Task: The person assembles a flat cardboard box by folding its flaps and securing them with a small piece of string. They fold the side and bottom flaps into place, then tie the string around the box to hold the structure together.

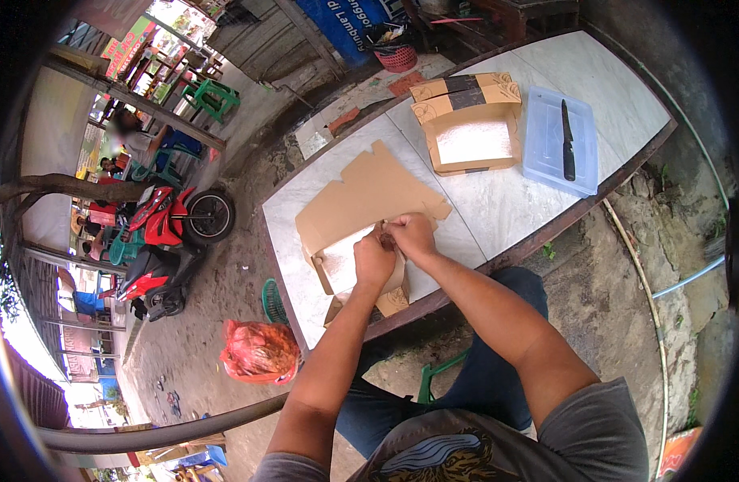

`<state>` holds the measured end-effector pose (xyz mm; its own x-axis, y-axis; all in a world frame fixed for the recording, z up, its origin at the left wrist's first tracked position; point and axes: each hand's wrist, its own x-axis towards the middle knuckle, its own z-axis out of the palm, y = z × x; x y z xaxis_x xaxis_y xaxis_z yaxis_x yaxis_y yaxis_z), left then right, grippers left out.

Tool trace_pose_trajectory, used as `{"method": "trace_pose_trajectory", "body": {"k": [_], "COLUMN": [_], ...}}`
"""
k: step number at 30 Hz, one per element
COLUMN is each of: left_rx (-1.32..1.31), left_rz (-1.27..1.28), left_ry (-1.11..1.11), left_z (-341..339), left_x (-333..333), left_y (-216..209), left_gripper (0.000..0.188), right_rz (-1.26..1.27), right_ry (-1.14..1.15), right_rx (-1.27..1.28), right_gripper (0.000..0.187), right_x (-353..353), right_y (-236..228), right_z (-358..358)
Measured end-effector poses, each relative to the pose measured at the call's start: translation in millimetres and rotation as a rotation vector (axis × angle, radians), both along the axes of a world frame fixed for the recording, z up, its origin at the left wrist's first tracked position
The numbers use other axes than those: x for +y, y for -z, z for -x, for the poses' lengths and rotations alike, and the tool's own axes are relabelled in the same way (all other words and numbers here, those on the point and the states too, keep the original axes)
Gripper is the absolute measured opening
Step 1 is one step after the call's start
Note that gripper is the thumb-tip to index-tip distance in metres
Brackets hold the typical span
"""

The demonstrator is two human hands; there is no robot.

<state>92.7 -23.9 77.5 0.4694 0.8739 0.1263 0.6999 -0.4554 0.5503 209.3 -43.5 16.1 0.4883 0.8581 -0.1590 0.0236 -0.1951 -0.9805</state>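
A brown cardboard box [361, 195] with a white inside lies on the tiled table, its large lid flap spread out flat toward the far side. At the box's right corner, my left hand [373, 259] is closed with its fingers on the cardboard. My right hand [412, 236] pinches the same corner, and the fingertips of both hands nearly meet. A small dark brown patch shows between the fingers; whether it is printed cardboard or a separate piece, I cannot tell. The near wall of the box is partly hidden behind my left forearm.
Farther right stands a folded cardboard box [470, 132], open, beside a clear plastic container [538, 153] with a black knife [568, 140] on its lid. A red plastic bag [259, 352] and a green basket [274, 301] are by the table's left edge. A red motorbike [162, 229] is parked beyond.
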Motion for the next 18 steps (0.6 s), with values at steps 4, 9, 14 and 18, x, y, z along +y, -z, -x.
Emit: {"method": "trace_pose_trajectory", "body": {"k": [4, 9, 14, 18], "left_rx": [-0.099, -0.246, -0.088, -0.055], "left_rz": [0.117, 0.281, 0.143, 0.146], "left_ry": [-0.075, -0.132, -0.038, -0.042], "left_z": [2.4, 4.9, -0.1, -0.2], "left_x": [0.8, -4.1, -19.1, -17.1], "left_y": [-5.8, -11.1, -26.2, -32.6], "left_gripper": [0.04, 0.048, 0.059, 0.056], "right_rz": [-0.052, -0.07, -0.115, -0.081], "right_ry": [-0.023, -0.005, 0.049, 0.078], "right_rx": [0.024, 0.035, -0.006, 0.0], "right_gripper": [0.026, 0.023, 0.018, 0.019], "right_x": [-2.2, -1.5, -4.5, -7.4], "right_y": [-5.4, -7.1, -9.0, -9.1], "right_z": [-1.7, -2.0, 4.0, 6.5]}}
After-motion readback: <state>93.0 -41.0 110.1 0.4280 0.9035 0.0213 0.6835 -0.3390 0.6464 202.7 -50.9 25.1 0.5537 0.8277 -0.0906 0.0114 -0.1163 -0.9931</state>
